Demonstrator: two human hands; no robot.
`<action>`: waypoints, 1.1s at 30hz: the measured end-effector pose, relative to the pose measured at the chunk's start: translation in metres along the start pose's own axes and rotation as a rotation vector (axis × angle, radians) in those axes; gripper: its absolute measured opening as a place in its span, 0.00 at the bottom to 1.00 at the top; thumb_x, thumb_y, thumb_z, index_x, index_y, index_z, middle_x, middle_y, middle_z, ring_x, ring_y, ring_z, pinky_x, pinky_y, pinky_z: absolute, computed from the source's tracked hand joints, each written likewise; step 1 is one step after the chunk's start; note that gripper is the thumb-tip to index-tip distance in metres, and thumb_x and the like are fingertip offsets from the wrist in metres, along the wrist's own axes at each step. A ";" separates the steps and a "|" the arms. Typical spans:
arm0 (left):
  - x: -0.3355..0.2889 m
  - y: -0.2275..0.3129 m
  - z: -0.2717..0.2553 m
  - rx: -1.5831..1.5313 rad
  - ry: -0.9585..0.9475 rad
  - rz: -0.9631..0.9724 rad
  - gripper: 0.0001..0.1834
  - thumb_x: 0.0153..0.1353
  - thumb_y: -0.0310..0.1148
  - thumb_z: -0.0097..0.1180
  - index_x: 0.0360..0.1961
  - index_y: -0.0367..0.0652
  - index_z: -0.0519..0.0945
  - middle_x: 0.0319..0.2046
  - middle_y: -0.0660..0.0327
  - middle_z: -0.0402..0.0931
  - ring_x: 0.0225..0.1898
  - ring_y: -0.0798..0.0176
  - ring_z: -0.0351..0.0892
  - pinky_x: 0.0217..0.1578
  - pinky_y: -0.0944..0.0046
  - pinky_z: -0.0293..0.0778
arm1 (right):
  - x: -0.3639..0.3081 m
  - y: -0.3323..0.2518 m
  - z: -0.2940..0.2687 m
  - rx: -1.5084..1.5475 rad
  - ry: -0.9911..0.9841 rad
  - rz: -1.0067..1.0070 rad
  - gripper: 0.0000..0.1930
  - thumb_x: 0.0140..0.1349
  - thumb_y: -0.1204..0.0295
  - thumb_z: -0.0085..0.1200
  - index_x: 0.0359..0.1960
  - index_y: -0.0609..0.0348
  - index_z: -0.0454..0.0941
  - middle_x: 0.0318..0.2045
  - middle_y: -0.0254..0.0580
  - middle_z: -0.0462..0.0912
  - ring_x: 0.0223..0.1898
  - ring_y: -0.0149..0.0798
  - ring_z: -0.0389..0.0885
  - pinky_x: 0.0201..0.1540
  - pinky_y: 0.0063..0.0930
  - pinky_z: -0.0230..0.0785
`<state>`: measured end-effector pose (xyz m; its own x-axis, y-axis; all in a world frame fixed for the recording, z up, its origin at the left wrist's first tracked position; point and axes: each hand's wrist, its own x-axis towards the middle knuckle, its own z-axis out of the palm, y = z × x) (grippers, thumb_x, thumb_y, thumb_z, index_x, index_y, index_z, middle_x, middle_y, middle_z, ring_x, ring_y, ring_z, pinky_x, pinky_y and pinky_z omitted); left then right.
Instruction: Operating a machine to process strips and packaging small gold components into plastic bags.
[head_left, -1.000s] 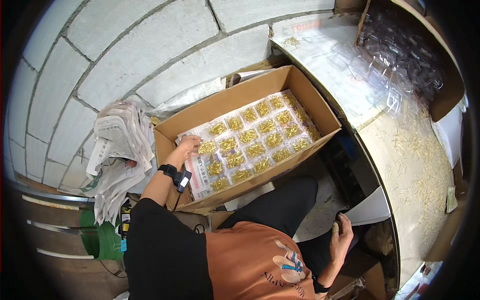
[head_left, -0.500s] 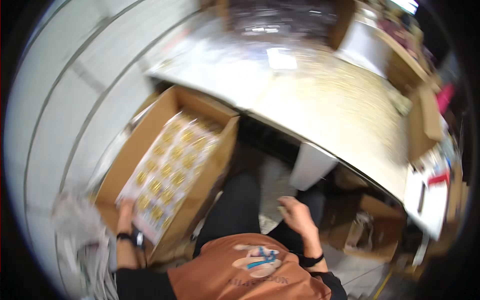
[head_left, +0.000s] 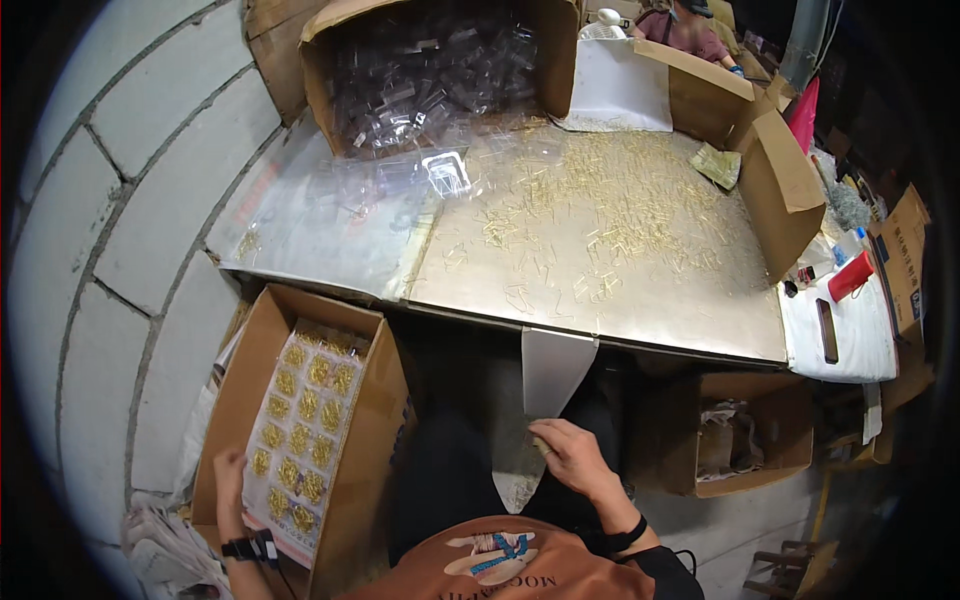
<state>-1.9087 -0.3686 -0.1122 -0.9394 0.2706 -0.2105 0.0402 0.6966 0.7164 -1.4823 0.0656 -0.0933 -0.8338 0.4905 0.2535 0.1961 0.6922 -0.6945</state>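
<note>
My left hand is a loose fist at the left side of a deep cardboard box, and nothing shows in it. In this box lies a pale sheet with rows of small gold-coloured wire bundles under clear plastic. Over my lap, my right hand has its fingers bent inward. A small yellowish patch shows by its fingertips; whether it is a held thing I cannot make out. Just beyond them, a white panel hangs from the table's front edge, above a greyish translucent sheet.
Loose gold-coloured wire pieces cover much of the table. Clear plastic packs fill a carton at the back. Cardboard walls border the right. Another open box stands below right. A person is beyond the table.
My view has shifted, showing more of the table. My left hand has come off the sheet's edge to the box's left side. My right hand stays over my lap.
</note>
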 end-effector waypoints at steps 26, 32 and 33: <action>0.082 0.434 0.256 -0.148 -0.068 0.655 0.34 0.56 0.37 0.49 0.66 0.54 0.57 0.48 0.49 0.69 0.47 0.52 0.73 0.35 0.56 0.72 | 0.281 0.090 0.010 -0.807 -0.005 -0.192 0.23 0.64 0.60 0.39 0.57 0.59 0.66 0.62 0.50 0.62 0.65 0.50 0.56 0.65 0.48 0.48; 0.000 0.385 0.283 -1.502 -1.032 0.248 0.29 0.62 0.43 0.40 0.64 0.52 0.58 0.56 0.49 0.65 0.37 0.56 0.76 0.22 0.70 0.68 | 0.233 0.122 -0.060 -0.664 0.032 0.294 0.27 0.65 0.59 0.40 0.60 0.64 0.60 0.65 0.51 0.57 0.67 0.49 0.53 0.66 0.40 0.49; -0.011 0.370 0.284 -1.500 -1.118 0.235 0.28 0.62 0.45 0.41 0.64 0.51 0.59 0.57 0.48 0.64 0.37 0.56 0.76 0.22 0.70 0.68 | 0.218 0.116 -0.062 -0.588 -0.039 0.255 0.27 0.65 0.60 0.41 0.61 0.65 0.59 0.65 0.51 0.57 0.67 0.49 0.53 0.66 0.37 0.49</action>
<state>-1.7863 0.0744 -0.0339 -0.3107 0.9417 0.1294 -0.7534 -0.3269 0.5706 -1.6095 0.2857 -0.0764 -0.7395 0.6663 0.0962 0.6320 0.7363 -0.2416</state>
